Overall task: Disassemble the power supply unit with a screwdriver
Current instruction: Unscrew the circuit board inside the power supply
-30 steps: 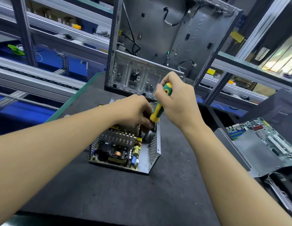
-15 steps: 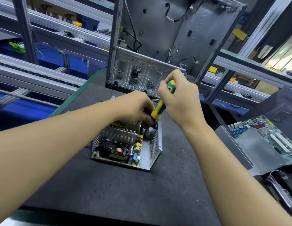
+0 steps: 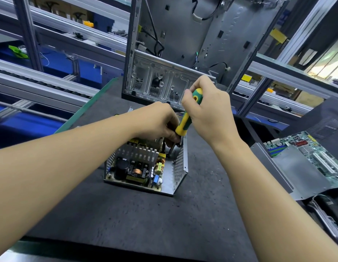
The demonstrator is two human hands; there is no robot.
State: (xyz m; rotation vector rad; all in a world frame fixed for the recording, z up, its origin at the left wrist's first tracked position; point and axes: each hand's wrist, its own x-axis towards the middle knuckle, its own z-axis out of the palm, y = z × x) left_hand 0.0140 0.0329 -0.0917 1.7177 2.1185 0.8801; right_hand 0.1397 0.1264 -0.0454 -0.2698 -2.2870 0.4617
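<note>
At frame centre one open power supply unit (image 3: 145,171) sits on the worktop (image 3: 126,224), with its circuit board inside. The right hand (image 3: 207,114) is wrapped round one green-and-yellow screwdriver (image 3: 185,121), tilted with its tip down inside the casing. The left hand (image 3: 156,123) is curled beside the shaft; I cannot tell what it holds.

Upright computer case (image 3: 211,35), motherboard (image 3: 319,154) nearby
</note>
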